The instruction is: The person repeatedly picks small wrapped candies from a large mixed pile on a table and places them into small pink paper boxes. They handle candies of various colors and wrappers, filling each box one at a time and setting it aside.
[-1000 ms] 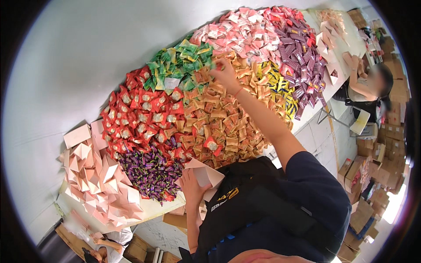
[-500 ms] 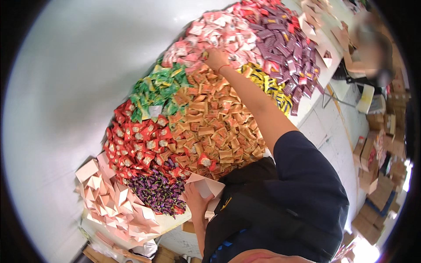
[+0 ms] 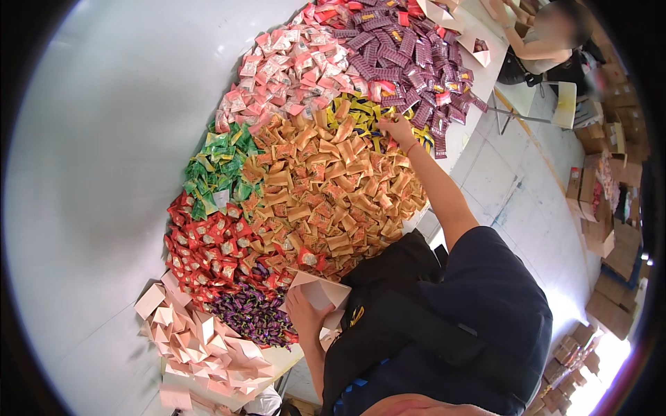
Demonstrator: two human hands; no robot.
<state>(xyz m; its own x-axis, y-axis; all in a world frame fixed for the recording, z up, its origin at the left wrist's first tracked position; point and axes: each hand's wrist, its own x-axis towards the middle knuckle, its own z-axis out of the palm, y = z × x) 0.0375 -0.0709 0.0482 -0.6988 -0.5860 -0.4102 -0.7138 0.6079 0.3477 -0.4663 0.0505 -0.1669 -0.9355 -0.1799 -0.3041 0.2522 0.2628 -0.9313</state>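
One box (image 3: 327,292) is sitting gripped in the left hand (image 3: 305,313), seemingly for steadiness, the right hand (image 3: 399,130) resting beyond the box at yellow packets (image 3: 347,116), grip unclear.

The right arm (image 3: 447,194) stretches forward, the right hand (image 3: 397,130) with fingers drawn together, while the left hand (image 3: 305,313) curls in a grip near the torso (image 3: 437,333).

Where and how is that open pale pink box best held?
Probably by the wall on its left, coming from the lower left, as the left hand does. The pale pink box has flat, folded sides to grip and a wide opening, which a hold from that side leaves largely uncovered.
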